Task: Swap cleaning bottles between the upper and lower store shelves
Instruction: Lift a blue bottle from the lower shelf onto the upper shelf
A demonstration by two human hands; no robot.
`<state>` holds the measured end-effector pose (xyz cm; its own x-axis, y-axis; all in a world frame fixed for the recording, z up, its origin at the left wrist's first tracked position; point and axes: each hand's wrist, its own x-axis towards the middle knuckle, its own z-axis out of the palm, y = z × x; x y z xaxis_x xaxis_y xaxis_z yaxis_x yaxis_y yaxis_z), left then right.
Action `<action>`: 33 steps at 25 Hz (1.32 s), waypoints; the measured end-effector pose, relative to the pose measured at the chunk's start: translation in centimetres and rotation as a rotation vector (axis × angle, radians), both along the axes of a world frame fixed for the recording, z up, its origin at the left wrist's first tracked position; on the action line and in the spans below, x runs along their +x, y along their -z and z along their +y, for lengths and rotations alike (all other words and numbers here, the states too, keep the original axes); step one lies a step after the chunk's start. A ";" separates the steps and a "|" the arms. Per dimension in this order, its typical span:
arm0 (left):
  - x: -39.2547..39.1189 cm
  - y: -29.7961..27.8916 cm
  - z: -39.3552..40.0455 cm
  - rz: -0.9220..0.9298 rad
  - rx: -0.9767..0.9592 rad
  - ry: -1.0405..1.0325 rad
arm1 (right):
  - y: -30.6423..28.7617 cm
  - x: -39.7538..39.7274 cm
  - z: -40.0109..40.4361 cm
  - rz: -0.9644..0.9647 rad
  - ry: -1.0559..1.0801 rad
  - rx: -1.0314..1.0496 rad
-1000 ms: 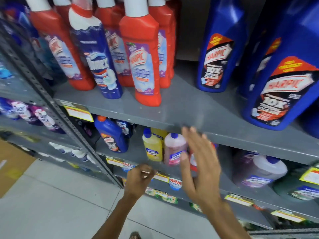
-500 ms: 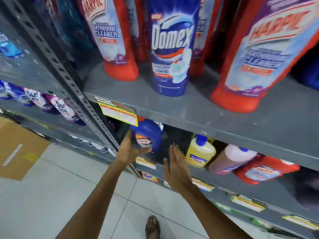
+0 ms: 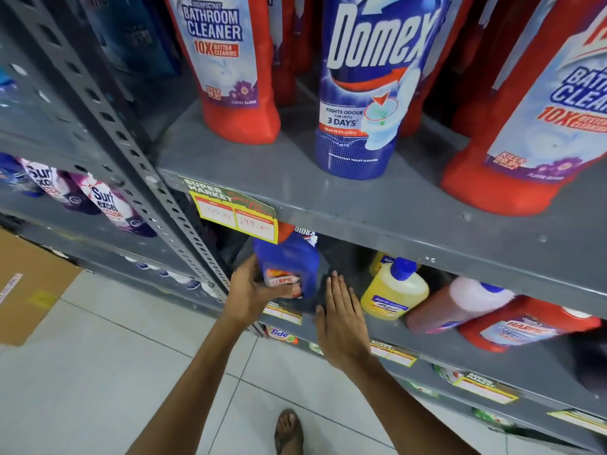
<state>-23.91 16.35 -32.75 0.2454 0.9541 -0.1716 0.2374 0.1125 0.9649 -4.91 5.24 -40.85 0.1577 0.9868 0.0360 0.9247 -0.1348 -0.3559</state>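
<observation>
A blue Harpic bottle [image 3: 290, 264] with a red cap stands at the left end of the lower shelf [image 3: 437, 339]. My left hand [image 3: 253, 290] wraps around its lower front. Just to its right, my right hand [image 3: 341, 320] hovers flat with fingers apart, holding nothing. On the upper shelf [image 3: 377, 205] a blue Domex bottle [image 3: 364, 93] stands between two red bathroom cleaner bottles [image 3: 236, 67], the other [image 3: 532, 139] at the right.
A yellow bottle [image 3: 394, 290], a pink bottle [image 3: 460, 305] and a red Harpic bottle [image 3: 528, 326] sit further right on the lower shelf. A perforated steel upright [image 3: 138, 152] borders the left. Price tags [image 3: 236, 215] hang on shelf edges. A cardboard box [image 3: 29, 287] lies on the tiled floor.
The view has closed in on the shelves. My left hand has tightened around the blue Harpic bottle; my right hand has stayed flat beside it.
</observation>
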 end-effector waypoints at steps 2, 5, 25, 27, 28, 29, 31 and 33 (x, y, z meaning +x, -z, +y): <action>0.1 -0.8 -3.2 0.012 0.051 0.000 | -0.9 0.3 -0.7 0.134 -0.008 0.059; -0.3 -3.7 -8.0 0.005 0.115 0.015 | -4.7 0.5 -4.6 0.410 0.013 0.218; 23.3 -33.3 -19.3 -0.440 0.429 0.294 | -30.9 23.0 -19.9 -0.317 0.374 0.525; 24.4 -33.2 -18.6 -0.390 0.407 0.327 | -30.6 22.9 -19.9 -0.326 0.379 0.528; 24.8 -33.3 -18.2 -0.368 0.392 0.340 | -30.6 22.9 -19.9 -0.323 0.381 0.528; 25.2 -33.2 -17.8 -0.350 0.386 0.351 | -30.6 22.9 -19.9 -0.323 0.383 0.531; 26.0 -33.2 -17.1 -0.327 0.388 0.363 | -30.7 22.8 -19.9 -0.324 0.390 0.535; 26.9 -32.9 -16.6 -0.316 0.399 0.366 | -30.8 22.7 -19.9 -0.329 0.401 0.541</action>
